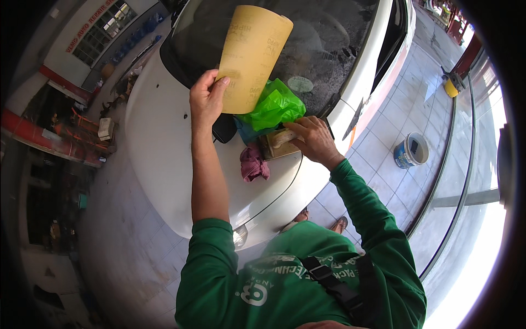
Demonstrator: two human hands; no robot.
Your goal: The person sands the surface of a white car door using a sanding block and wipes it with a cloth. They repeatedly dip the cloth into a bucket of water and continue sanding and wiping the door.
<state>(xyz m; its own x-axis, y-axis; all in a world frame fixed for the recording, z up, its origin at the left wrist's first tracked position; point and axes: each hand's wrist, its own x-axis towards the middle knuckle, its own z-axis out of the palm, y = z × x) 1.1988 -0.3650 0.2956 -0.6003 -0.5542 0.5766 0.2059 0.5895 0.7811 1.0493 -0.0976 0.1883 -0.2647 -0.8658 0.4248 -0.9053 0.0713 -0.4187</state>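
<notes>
My left hand [208, 100] pinches the lower left edge of a yellow sheet of sandpaper [253, 57], its printed backing toward me. The sheet is slightly curled and raised over the base of the windshield. On the car hood, my right hand [318, 140] has its fingers curled over a flat tan block with a pale handle [280, 139]; the hand partly hides the block. Just beyond it lies a crumpled bright green plastic bag [278, 104]. A bunched purple cloth [254, 163] rests on the hood to the left of the block.
The white car hood [159, 123] spreads before me, with a dusty windshield [323, 49] behind. To the right, a white bucket [411, 151] stands on the tiled floor [378, 131], near glass panels. A yellow and black container [453, 85] is farther back. Cluttered shelving [82, 134] lines the left.
</notes>
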